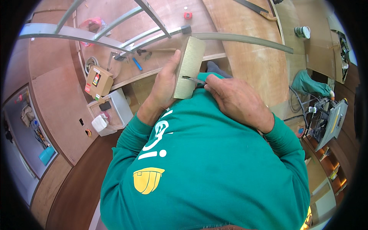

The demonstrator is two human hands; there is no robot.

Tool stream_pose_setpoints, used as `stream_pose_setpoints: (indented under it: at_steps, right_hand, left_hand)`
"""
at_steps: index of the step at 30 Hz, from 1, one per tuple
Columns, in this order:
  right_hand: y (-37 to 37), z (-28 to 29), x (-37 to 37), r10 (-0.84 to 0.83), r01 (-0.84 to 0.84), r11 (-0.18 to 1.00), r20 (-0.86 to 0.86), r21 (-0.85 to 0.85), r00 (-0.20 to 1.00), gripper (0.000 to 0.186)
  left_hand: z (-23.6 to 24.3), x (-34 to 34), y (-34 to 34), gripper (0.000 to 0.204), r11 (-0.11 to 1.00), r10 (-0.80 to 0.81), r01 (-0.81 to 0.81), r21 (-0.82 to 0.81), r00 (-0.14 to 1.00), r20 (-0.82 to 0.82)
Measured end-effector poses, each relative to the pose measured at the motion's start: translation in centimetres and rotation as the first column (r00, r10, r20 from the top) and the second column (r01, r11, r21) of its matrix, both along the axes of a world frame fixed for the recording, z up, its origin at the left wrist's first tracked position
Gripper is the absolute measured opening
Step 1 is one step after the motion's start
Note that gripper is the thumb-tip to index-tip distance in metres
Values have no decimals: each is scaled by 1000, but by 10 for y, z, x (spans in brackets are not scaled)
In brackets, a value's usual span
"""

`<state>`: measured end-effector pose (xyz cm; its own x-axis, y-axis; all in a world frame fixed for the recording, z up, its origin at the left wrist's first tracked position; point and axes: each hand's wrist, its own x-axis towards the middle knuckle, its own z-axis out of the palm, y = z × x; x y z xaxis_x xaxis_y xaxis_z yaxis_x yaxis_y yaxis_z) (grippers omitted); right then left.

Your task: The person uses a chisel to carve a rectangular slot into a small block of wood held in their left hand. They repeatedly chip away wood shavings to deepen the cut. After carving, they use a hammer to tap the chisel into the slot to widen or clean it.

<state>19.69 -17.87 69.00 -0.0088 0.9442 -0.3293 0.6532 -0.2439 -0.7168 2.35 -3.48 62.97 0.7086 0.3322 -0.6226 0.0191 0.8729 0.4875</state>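
My left hand (167, 78) grips a pale, tan rectangular block (191, 57) by its long side, holding it tilted above my lap, thumb along the edge. The block has a small dark slot near its lower middle. My right hand (235, 97) is closed on a slim metal tool (197, 80), whose tip sits at that slot; its handle is mostly hidden by my fingers. My green sleeves and shirt fill the lower middle of the view.
An aluminium ladder (97, 36) lies across the upper left, near a cardboard box (99, 82), blue tool (137, 64) and red tape measure (188, 15). Behind the block run a long strip (253, 41) and plywood panel (253, 65); a saw machine (327, 124) stands right.
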Motion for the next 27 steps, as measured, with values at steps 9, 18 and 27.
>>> stream_pose_setpoints:
  at_steps: [9,18,27]
  right_hand:
    - [6,7,-10,-12,12,1000,-18,-2,1000,19]
    - [16,1,-8,-17,7,988,61,156,998,13]
    - [7,7,5,-54,56,998,-39,42,998,19]
  left_hand:
    - [22,3,-6,62,981,-4,20,193,997,-83]
    - [22,-3,1,71,923,-10,76,377,985,-174]
    - [33,12,5,73,855,-116,213,472,967,-225]
